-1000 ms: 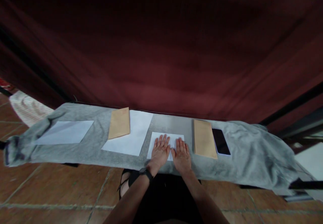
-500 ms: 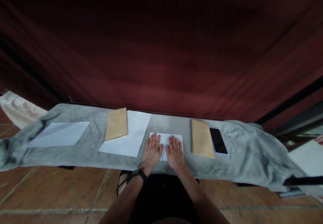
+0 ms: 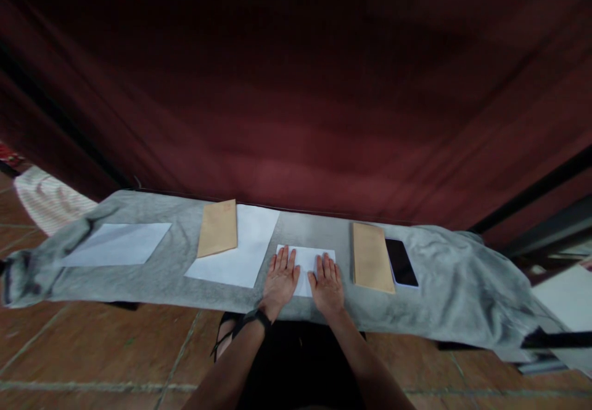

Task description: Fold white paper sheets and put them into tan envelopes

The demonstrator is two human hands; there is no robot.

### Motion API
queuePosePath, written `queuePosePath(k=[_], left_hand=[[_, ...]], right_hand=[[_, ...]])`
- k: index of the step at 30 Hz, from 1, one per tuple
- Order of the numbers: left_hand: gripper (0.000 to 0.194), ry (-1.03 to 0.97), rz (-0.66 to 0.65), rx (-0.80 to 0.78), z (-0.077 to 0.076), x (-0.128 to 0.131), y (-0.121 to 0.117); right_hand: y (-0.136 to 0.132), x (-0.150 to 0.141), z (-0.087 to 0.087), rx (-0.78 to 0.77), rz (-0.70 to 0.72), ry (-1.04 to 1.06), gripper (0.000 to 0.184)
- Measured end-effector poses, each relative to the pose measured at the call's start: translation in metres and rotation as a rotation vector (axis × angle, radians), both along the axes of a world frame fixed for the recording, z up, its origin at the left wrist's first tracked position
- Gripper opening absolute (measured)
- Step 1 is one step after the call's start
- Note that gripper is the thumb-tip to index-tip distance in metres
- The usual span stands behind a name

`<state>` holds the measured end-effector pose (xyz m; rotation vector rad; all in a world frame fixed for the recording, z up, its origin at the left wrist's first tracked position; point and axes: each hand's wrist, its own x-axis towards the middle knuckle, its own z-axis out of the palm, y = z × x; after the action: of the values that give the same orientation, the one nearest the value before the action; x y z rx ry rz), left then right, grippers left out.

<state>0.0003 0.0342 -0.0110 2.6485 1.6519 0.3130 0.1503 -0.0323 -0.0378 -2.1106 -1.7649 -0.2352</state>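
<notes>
Pressing, it seems, on the white sheet (image 3: 303,283) atop the grey cloth (image 3: 314,226), left hand (image 3: 279,283) and right hand (image 3: 328,291) lie open, grasping nothing — any slide across it calls for light, even palms.

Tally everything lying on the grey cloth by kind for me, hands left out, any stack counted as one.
White papers: 3
Brown paper pieces or stacks: 2
Dark-screened phone: 1
Total: 6
</notes>
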Motion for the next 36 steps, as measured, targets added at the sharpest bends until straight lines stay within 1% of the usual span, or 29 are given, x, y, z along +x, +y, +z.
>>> queuePosePath(k=[4, 9, 16, 17, 21, 23, 26, 29, 31, 34, 36], left_hand=[[0.061, -0.006, -0.001, -0.009, 0.0, 0.0, 0.001], [0.068, 0.006, -0.012, 0.0, 0.001, -0.001, 0.001], [0.066, 0.027, -0.012, 0.025, 0.004, 0.001, -0.001], [0.066, 0.028, -0.013, 0.028, 0.004, 0.0, -0.001], [0.061, 0.009, -0.039, 0.036, 0.007, -0.003, -0.003], [0.057, -0.011, -0.066, 0.04, 0.007, -0.006, -0.006], [0.055, -0.023, -0.088, 0.04, 0.008, -0.011, -0.015], [0.053, -0.016, -0.11, 0.042, 0.01, -0.014, -0.025], [0.051, -0.003, -0.15, 0.043, 0.01, -0.015, -0.031], [0.053, 0.041, -0.255, 0.024, 0.008, -0.013, -0.038], [0.057, 0.071, -0.293, 0.008, 0.006, -0.012, -0.041]], right_hand=[[-0.008, 0.002, -0.002, 0.036, -0.005, 0.006, 0.059], [-0.021, 0.004, -0.002, 0.045, -0.015, -0.002, 0.058], [-0.049, 0.002, 0.001, 0.086, -0.01, -0.028, 0.053], [-0.053, 0.0, 0.002, 0.083, 0.006, -0.027, 0.052], [-0.07, -0.004, 0.01, 0.058, 0.14, -0.036, 0.047], [-0.077, -0.005, 0.013, 0.054, 0.152, -0.034, 0.046], [-0.083, -0.007, 0.014, 0.057, 0.126, -0.022, 0.047], [-0.08, -0.01, 0.016, 0.044, 0.09, 0.004, 0.046], [-0.072, -0.015, 0.019, 0.019, 0.071, 0.034, 0.046], [-0.054, -0.025, 0.026, -0.037, 0.132, 0.079, 0.049], [-0.043, -0.03, 0.028, -0.068, 0.19, 0.095, 0.05]])
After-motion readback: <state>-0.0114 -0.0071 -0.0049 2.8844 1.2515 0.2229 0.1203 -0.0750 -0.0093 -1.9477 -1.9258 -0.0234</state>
